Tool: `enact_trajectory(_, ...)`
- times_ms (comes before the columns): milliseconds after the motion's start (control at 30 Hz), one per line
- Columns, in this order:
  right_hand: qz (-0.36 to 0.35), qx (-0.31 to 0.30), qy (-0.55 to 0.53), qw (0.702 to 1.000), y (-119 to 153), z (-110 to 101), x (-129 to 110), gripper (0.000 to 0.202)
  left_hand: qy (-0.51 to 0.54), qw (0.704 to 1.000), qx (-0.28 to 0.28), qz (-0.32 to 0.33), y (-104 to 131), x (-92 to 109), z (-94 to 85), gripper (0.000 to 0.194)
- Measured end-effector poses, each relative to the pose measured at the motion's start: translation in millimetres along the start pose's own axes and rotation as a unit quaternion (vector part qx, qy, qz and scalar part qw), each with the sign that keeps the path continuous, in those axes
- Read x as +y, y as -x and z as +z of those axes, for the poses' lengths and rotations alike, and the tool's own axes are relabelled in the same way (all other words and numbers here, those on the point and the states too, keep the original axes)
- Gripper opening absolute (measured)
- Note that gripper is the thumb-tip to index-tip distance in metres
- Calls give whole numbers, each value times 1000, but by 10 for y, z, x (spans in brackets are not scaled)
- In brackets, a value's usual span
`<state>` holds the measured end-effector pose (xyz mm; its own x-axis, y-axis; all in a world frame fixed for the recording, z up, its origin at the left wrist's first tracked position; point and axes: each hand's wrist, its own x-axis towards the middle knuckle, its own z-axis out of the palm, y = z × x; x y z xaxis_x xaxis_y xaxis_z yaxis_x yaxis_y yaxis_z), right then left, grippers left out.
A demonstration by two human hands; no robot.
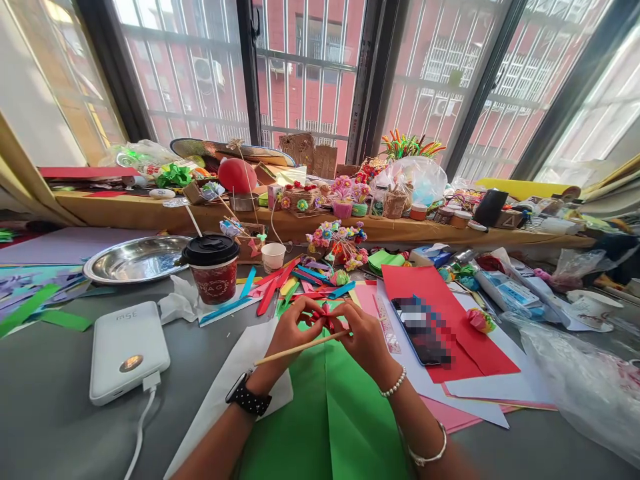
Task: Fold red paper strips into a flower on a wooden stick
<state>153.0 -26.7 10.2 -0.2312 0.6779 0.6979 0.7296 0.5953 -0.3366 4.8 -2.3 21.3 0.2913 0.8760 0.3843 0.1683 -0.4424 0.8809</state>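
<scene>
My left hand [293, 333] pinches a small red folded piece [327, 319], which looks like paper or ribbon. My right hand [364, 337] meets it from the other side, its fingertips closed on the red piece and on one end of a thin wooden stick [295, 349]. The stick slants down to the left, across the front of my left hand. Beneath both hands lies a creased green paper sheet [325, 413]. The fingers partly hide the red piece, so its full shape does not show.
A lidded paper cup [213, 277], a metal plate [135, 260] and a white power bank [131, 350] are on the left. Coloured paper strips [280, 283] lie beyond my hands. To the right, a phone [423, 333] rests on red paper [480, 353]. Crafts crowd the windowsill [295, 223].
</scene>
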Motion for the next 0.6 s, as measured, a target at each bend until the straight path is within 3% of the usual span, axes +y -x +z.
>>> enact_trajectory(233, 8, -30, -51, 998, -30, -56, -9, 20, 81, 995, -18, -51, -1, -26, -22, 16)
enact_trajectory(467, 112, -7, -132, 985, -46, -50, -43, 15, 221, 965, 32, -138, -27, -107, -8, 24)
enact_trajectory(600, 151, -62, -185, 969, -63, -77, -42, 16, 241, 957, 7, -164, -17, -134, -4, 29)
